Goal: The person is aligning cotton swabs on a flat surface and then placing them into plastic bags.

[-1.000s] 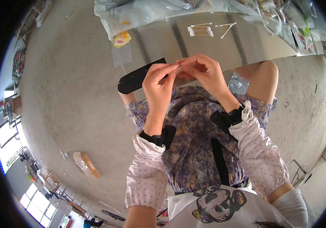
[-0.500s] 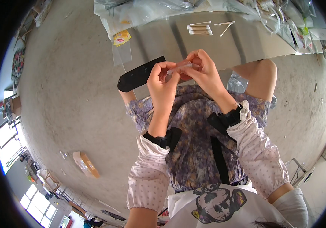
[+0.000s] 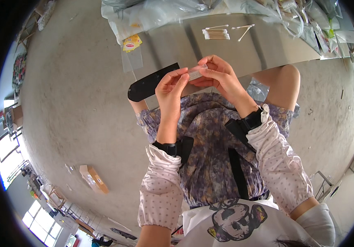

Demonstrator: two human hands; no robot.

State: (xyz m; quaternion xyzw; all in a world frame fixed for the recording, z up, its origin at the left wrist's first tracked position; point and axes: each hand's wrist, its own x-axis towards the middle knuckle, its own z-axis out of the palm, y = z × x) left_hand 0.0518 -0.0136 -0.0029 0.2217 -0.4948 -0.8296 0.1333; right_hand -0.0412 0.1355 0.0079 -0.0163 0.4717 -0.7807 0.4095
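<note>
Between my two hands is a small clear plastic bag [image 3: 195,75], its whitish upper face turned toward me. My left hand [image 3: 170,89] pinches its left end between thumb and fingertips. The right hand [image 3: 223,78] has its thumb laid over the other end, fingers curled behind. Whatever the bag contains is too small to make out. Beyond my hands, a neat row of cotton swabs [image 3: 216,35] lies on the metal table [image 3: 222,51], with a few loose swabs [image 3: 246,32] to the right.
Big clear plastic bags [image 3: 152,18] line the table's far side. Yellow packets [image 3: 132,43] sit at its left edge above a clear sheet [image 3: 132,60]. A black flat board [image 3: 150,84] juts out beside my left hand. A cardboard box [image 3: 93,179] rests on the floor.
My left hand has shifted slightly left and its grip has eased outward. The plastic bag has tilted, so more of its flat face shows. The swabs have stayed put.
</note>
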